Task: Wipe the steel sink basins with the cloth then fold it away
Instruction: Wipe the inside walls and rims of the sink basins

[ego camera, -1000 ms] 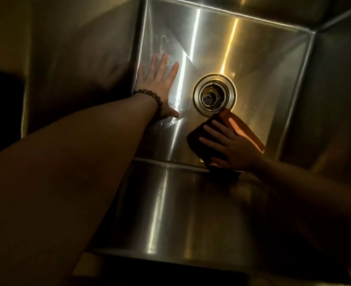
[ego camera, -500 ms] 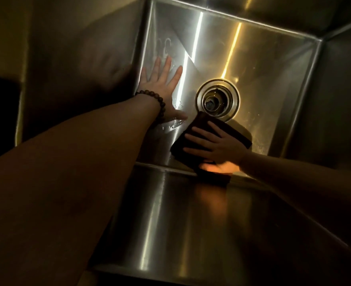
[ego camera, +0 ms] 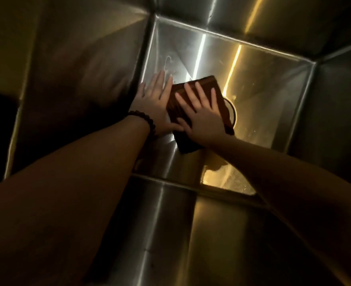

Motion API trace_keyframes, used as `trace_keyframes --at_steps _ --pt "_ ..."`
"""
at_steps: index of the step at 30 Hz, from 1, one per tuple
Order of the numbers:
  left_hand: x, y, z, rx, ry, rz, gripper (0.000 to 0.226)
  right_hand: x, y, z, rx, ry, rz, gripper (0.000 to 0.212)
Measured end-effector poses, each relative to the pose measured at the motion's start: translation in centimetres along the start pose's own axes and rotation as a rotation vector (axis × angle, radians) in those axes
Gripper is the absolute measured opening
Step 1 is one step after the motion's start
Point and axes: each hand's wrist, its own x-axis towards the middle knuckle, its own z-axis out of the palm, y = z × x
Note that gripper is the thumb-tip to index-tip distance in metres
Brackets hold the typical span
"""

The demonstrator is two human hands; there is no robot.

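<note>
Right hand (ego camera: 203, 118) has slid cloth (ego camera: 206, 85) over the drain (ego camera: 233, 114).

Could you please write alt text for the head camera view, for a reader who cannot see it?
A person's right hand presses a dark folded cloth flat on the floor of a steel sink basin, partly covering the drain. The left hand, with a beaded bracelet on its wrist, rests flat beside it. The lighting is dim.

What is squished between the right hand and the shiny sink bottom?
The head view shows a folded dark cloth under the flat right hand on the sink floor.
</note>
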Motion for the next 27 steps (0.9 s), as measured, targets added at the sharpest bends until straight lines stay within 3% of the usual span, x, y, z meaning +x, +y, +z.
trace_keyframes --at_steps 5,7,10,11,16,22,27 --pt "-1.7 0.5 1.4 0.113 -0.073 -0.008 0.138 -0.6 -0.4 0.1 0.04 -0.077 -0.547 0.049" --pt "-1.9 1.1 1.9 0.043 -0.077 -0.037 0.134 1.8 1.5 -0.5 0.017 -0.051 -0.449 0.055" --pt "-1.6 2.2 2.3 -0.009 -0.057 -0.093 0.128 4.4 1.8 -0.8 -0.043 -0.022 0.044 0.062" --pt "-1.4 2.5 2.4 -0.01 -0.05 -0.115 0.127 4.6 1.1 -0.7 -0.029 -0.011 0.131 0.063" --pt "-1.1 3.6 3.1 -0.03 -0.038 -0.179 0.131 3.8 0.2 -0.4 0.022 -0.02 -0.018 0.059" --pt "0.3 4.5 2.1 -0.068 0.137 -0.157 0.122 2.9 4.7 -1.5 0.1 -0.086 -0.127 0.067" --pt "1.6 4.7 1.9 -0.065 0.015 -0.207 0.125 2.7 5.6 -1.4 0.034 -0.193 -0.159 0.071"
